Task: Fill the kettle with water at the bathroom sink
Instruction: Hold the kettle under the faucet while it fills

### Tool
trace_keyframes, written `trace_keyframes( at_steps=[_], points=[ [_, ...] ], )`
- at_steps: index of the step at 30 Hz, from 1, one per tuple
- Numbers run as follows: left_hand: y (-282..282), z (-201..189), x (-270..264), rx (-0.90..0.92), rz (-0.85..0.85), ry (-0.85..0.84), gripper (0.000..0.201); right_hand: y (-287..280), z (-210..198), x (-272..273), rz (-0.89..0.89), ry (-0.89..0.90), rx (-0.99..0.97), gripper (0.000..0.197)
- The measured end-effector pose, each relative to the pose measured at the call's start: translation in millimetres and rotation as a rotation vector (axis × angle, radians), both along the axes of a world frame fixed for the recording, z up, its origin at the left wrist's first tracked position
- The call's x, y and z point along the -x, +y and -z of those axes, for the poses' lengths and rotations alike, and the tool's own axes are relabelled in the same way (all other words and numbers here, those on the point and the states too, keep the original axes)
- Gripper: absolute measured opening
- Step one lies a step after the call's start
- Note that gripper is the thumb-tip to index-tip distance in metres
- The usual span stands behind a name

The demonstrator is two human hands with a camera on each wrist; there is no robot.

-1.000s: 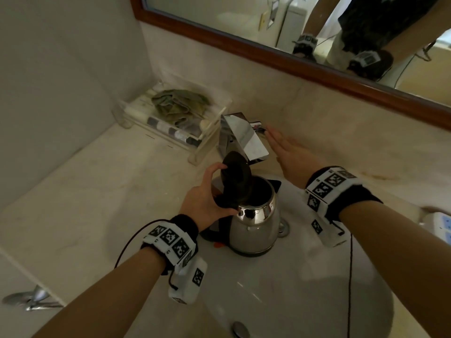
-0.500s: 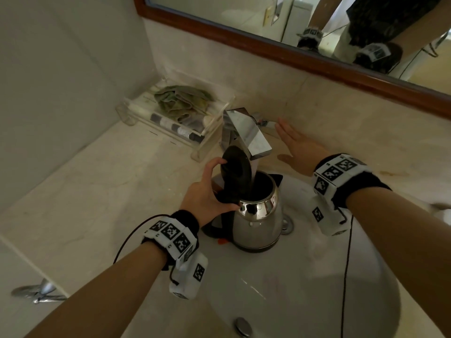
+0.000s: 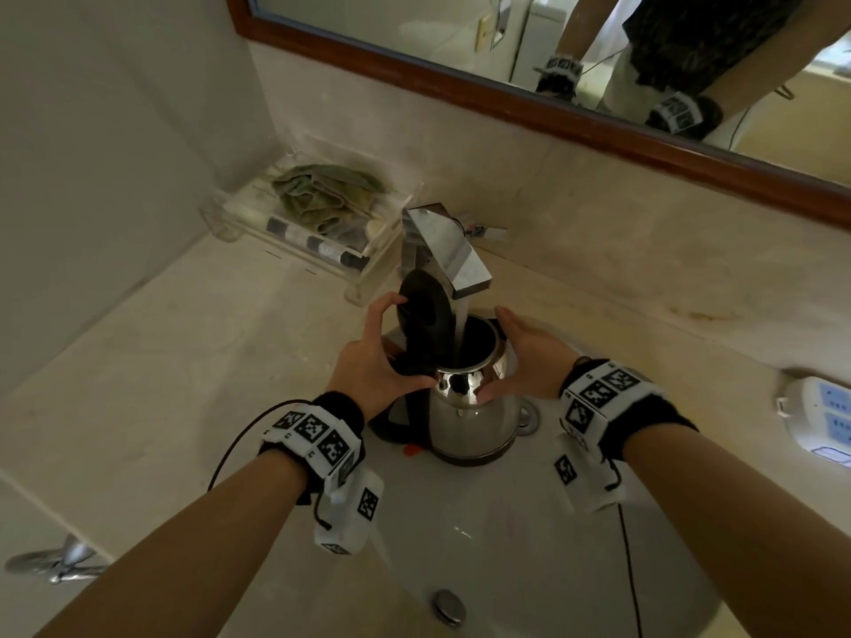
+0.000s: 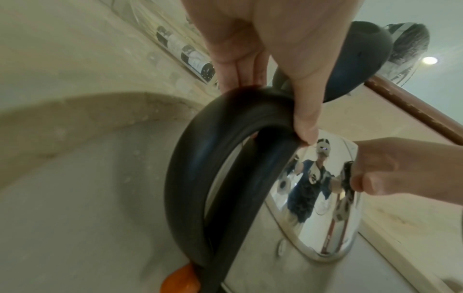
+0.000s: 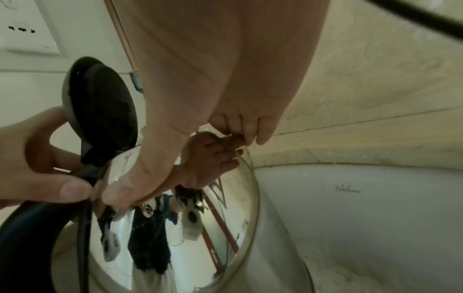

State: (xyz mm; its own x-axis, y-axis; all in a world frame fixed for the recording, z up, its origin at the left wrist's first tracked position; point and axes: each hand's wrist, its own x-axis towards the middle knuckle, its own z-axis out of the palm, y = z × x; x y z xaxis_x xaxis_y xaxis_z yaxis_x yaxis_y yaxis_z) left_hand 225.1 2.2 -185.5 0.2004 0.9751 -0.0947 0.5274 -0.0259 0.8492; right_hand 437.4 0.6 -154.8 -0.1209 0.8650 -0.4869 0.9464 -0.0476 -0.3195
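Observation:
A steel kettle point(image 3: 474, 416) stands upright in the white sink basin point(image 3: 506, 545) under the chrome faucet point(image 3: 442, 250). Its black lid point(image 3: 421, 310) is tipped up. A stream of water point(image 3: 460, 324) falls from the spout into the opening. My left hand point(image 3: 391, 352) grips the top of the black handle point(image 4: 225, 158), thumb on the near side and a finger behind the lid. My right hand point(image 3: 511, 356) holds the kettle's right side, its thumb on the shiny body point(image 5: 175, 228) and its fingers curled over the rim.
A clear tray point(image 3: 368, 269) of toiletries and a green cloth sits left of the faucet against the wall. A white power strip point(image 3: 824, 421) lies on the counter at right. The drain plug point(image 3: 449, 605) is near the basin's front. A mirror point(image 3: 552, 62) hangs above.
My right hand has come from beside the faucet down to the kettle's right side. Water now runs from the spout. The left hand has kept its grip.

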Motion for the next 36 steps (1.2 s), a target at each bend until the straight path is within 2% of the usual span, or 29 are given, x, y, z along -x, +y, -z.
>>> trace_keyframes(
  at_steps=[17,36],
  points=[
    [5.2,-0.2,-4.7,0.002,0.016,-0.010,0.094,8.7,-9.8,1.9,-0.001,-0.073,0.014,0.119],
    [2.6,6.9,1.7,0.022,-0.006,-0.061,0.096,10.7,-7.3,6.6,0.004,-0.061,-0.014,0.120]
  ],
)
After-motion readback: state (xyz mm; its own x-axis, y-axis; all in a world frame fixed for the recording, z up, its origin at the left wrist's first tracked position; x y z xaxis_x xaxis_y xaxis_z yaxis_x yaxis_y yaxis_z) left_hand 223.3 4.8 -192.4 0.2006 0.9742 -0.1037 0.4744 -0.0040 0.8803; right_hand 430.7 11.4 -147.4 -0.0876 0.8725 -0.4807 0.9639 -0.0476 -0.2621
